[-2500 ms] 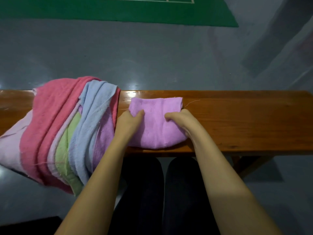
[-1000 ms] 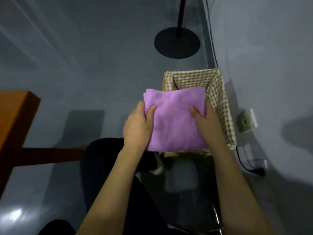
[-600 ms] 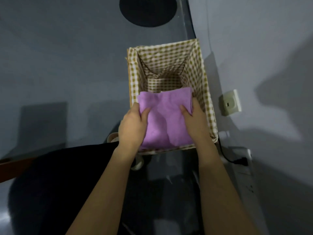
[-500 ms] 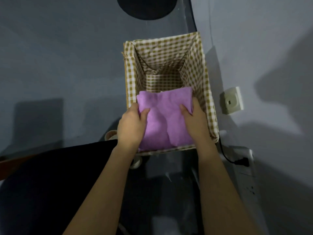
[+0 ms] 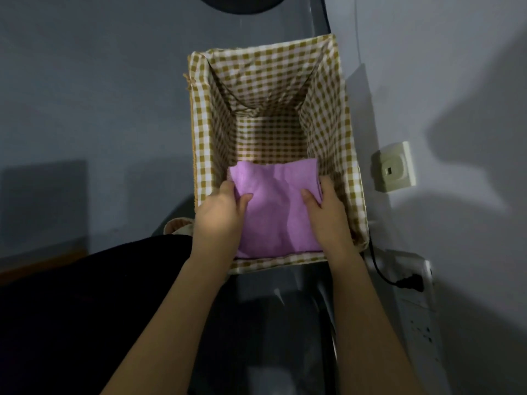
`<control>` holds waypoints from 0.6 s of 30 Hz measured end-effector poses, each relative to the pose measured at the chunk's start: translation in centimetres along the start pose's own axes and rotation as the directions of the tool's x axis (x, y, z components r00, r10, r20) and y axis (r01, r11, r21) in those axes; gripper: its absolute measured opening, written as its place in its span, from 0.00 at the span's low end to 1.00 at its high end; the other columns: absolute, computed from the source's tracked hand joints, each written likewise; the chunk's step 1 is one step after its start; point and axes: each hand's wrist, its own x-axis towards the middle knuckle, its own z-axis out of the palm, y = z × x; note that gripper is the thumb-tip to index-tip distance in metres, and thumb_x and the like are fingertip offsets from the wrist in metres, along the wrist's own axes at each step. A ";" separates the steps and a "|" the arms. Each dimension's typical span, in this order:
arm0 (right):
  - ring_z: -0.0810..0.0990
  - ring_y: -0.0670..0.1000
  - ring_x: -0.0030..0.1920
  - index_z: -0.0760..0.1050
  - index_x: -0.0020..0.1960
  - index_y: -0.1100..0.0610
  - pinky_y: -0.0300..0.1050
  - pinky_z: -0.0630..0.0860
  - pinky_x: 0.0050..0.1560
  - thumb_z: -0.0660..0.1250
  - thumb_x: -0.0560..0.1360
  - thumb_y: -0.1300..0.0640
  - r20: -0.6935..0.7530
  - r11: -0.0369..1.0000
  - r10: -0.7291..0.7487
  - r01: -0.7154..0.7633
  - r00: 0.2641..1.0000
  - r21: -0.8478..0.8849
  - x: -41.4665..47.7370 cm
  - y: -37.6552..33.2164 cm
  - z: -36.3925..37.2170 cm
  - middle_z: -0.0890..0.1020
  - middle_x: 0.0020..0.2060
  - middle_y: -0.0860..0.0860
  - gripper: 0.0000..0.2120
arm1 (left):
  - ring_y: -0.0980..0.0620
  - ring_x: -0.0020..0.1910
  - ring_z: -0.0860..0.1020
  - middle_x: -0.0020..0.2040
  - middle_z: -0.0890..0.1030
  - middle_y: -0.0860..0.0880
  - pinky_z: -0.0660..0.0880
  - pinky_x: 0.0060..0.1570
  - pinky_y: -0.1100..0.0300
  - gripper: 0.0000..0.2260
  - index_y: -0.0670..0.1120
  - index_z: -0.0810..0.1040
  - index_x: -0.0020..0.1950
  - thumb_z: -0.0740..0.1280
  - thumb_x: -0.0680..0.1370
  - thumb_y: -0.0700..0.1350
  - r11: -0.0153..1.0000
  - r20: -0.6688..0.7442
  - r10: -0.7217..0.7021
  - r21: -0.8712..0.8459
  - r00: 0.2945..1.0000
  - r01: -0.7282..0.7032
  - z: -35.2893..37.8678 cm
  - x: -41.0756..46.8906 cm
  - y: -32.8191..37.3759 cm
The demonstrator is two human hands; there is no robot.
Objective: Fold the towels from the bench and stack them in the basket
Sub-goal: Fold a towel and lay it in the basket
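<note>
A folded purple towel (image 5: 273,206) is inside the near half of a rectangular basket (image 5: 199,129) lined with brown-and-white checked cloth. My left hand (image 5: 219,215) grips the towel's left edge, thumb on top and fingers underneath. My right hand (image 5: 328,212) grips its right edge the same way. Both hands reach down past the basket's near rim. The far half of the basket floor shows bare lining. Whether the towel touches the floor of the basket I cannot tell.
The basket stands on a grey floor against a wall on the right, which carries a wall socket (image 5: 393,166). A white power strip with a black plug (image 5: 410,283) lies at the lower right. A dark round stand base (image 5: 242,2) sits beyond the basket. My dark-clothed legs fill the lower left.
I carried the folded purple towel from the bench over to the basket and have lowered it deeper inside. Both hands kept their grip throughout.
</note>
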 end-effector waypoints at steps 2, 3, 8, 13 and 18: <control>0.72 0.49 0.61 0.63 0.71 0.52 0.40 0.65 0.56 0.57 0.81 0.53 0.032 0.999 0.010 -0.009 0.999 -0.036 0.3 0.3 0.2 0.72 0.60 0.46 0.18 | 0.41 0.51 0.76 0.55 0.77 0.39 0.69 0.47 0.52 0.20 0.39 0.69 0.66 0.60 0.81 0.51 0.997 0.012 -0.001 0.082 1.000 0.000 0.3 -0.2 0.0; 0.72 0.49 0.62 0.63 0.71 0.52 0.41 0.65 0.57 0.58 0.81 0.54 0.051 0.997 0.029 -0.025 0.998 -0.070 0.5 0.5 0.3 0.72 0.61 0.46 0.18 | 0.41 0.52 0.76 0.58 0.76 0.39 0.68 0.46 0.53 0.19 0.39 0.69 0.67 0.61 0.81 0.49 0.997 0.014 0.009 0.083 1.000 -0.010 0.7 -0.4 0.0; 0.72 0.53 0.63 0.67 0.66 0.54 0.50 0.70 0.63 0.65 0.76 0.57 -0.002 0.957 0.069 -0.067 0.998 -0.284 0.8 1.4 0.6 0.72 0.63 0.53 0.19 | 0.45 0.46 0.74 0.56 0.75 0.40 0.67 0.38 0.69 0.15 0.39 0.73 0.62 0.67 0.77 0.39 0.999 -0.046 0.045 -0.014 0.998 -0.046 1.0 -1.3 0.1; 0.70 0.54 0.64 0.67 0.68 0.55 0.48 0.71 0.61 0.65 0.77 0.57 -0.136 0.887 -0.054 -0.015 0.989 -0.461 -0.3 0.0 0.4 0.68 0.65 0.54 0.20 | 0.40 0.49 0.77 0.51 0.78 0.39 0.76 0.43 0.49 0.18 0.38 0.76 0.57 0.75 0.70 0.43 0.932 0.039 0.291 0.215 0.956 -0.293 0.1 -1.7 -0.5; 0.74 0.47 0.47 0.73 0.57 0.56 0.38 0.68 0.45 0.60 0.80 0.55 -0.043 0.902 -0.200 0.167 0.979 -0.398 -1.7 -3.1 0.3 0.77 0.53 0.52 0.09 | 0.46 0.54 0.75 0.58 0.76 0.46 0.72 0.46 0.52 0.14 0.44 0.72 0.63 0.58 0.81 0.48 0.953 0.050 0.245 0.174 0.968 -0.250 -2.1 -2.2 0.0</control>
